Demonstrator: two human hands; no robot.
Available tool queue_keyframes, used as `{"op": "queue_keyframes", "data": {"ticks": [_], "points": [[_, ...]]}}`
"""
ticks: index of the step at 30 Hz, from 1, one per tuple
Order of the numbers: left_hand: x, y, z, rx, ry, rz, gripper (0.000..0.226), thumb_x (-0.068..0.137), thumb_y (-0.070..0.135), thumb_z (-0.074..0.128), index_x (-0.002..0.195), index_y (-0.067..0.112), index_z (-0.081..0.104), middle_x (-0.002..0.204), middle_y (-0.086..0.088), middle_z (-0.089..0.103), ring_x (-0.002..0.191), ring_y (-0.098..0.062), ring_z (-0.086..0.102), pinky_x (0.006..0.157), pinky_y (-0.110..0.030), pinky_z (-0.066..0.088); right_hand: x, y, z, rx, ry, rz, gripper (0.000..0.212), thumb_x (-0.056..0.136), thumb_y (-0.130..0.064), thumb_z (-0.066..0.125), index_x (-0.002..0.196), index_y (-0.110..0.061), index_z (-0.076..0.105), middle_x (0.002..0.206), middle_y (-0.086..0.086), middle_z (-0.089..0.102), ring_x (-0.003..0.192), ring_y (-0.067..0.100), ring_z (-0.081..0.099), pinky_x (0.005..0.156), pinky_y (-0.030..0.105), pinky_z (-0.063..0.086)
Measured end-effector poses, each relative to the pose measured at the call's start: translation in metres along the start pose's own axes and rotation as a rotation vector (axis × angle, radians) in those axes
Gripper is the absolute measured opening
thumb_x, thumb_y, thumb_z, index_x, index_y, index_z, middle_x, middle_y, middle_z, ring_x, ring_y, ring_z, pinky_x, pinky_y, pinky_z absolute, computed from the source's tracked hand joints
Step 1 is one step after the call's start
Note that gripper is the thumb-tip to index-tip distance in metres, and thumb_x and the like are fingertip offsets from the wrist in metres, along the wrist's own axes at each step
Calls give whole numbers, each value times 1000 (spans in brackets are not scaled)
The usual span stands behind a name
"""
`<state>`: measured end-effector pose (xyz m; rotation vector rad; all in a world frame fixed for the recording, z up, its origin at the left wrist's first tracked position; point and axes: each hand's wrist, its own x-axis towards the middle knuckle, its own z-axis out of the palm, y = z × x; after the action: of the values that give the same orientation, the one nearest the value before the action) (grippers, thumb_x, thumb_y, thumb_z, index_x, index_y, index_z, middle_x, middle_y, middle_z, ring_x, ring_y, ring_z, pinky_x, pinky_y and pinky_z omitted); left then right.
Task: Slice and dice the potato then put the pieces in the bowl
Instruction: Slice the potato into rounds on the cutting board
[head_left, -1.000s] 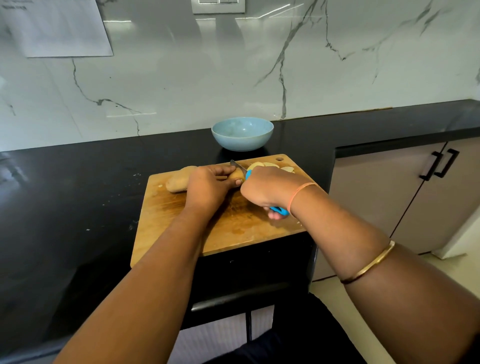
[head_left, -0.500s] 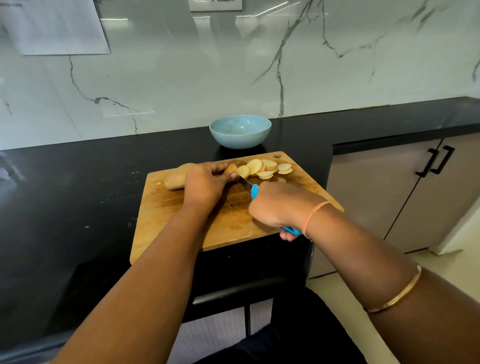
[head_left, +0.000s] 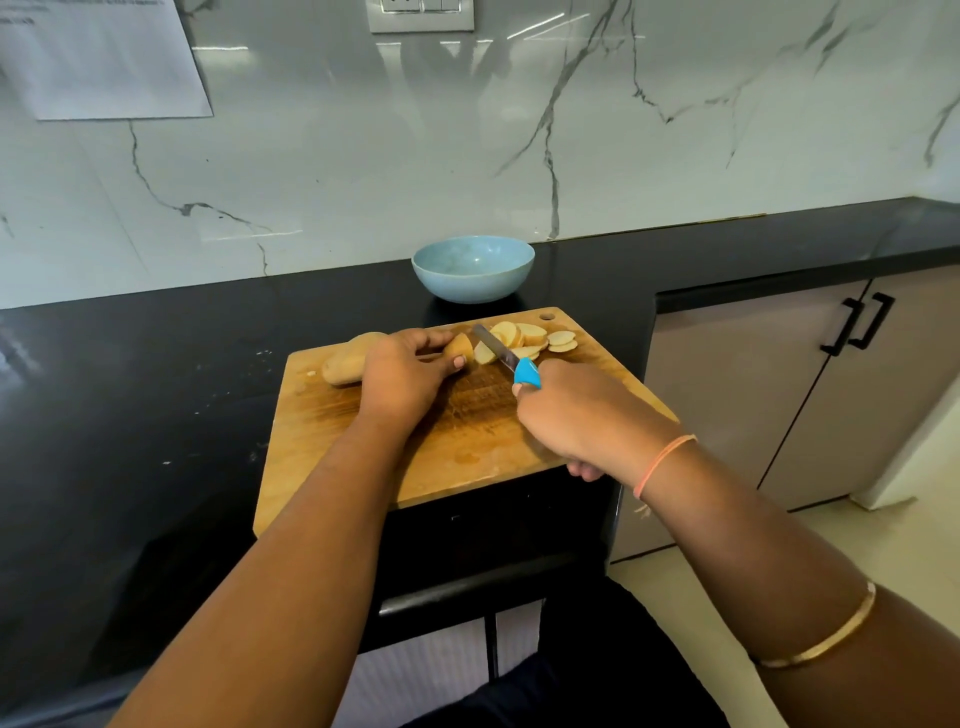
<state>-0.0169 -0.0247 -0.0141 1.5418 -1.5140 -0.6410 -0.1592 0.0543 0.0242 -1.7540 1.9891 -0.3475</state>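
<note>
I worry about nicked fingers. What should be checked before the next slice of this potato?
1. The left hand holds the potato on the cutting board: ok.
2. The right hand grips the knife by its handle: ok.
3. The thumb tucked back from the cut end: not ok, it lies beside it.
4. Board supported at its near edge: cannot tell.
5. The bowl ready behind the board: ok.

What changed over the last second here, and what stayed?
The right hand drew the blue-handled knife back toward the person, uncovering the pale round potato slices; its blade now sits at the cut end of the brown potato. The left hand still grips the potato on the wooden cutting board; the light blue bowl stayed put.
</note>
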Motion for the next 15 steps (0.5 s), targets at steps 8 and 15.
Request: {"op": "queue_keyframes", "data": {"ticks": [8,15], "points": [[-3,2,1,55,3,32,40,85,21,69,124,18,63,125,2,63,112,-12,58,100,-33,48,-1,-12,7,10,-30,-27,40,100,-42,34,130,-17,40,83,4,55,52,13,56,44,22,49],[-2,2,0,100,15,63,40,83,20,72,122,13,64,124,0,64,112,-13,58,97,-26,45,-1,-30,1,-98,-90,-4,37,100,-26,40,133,-9,43,97,10,58,82,23,52,70,28,48]]}}
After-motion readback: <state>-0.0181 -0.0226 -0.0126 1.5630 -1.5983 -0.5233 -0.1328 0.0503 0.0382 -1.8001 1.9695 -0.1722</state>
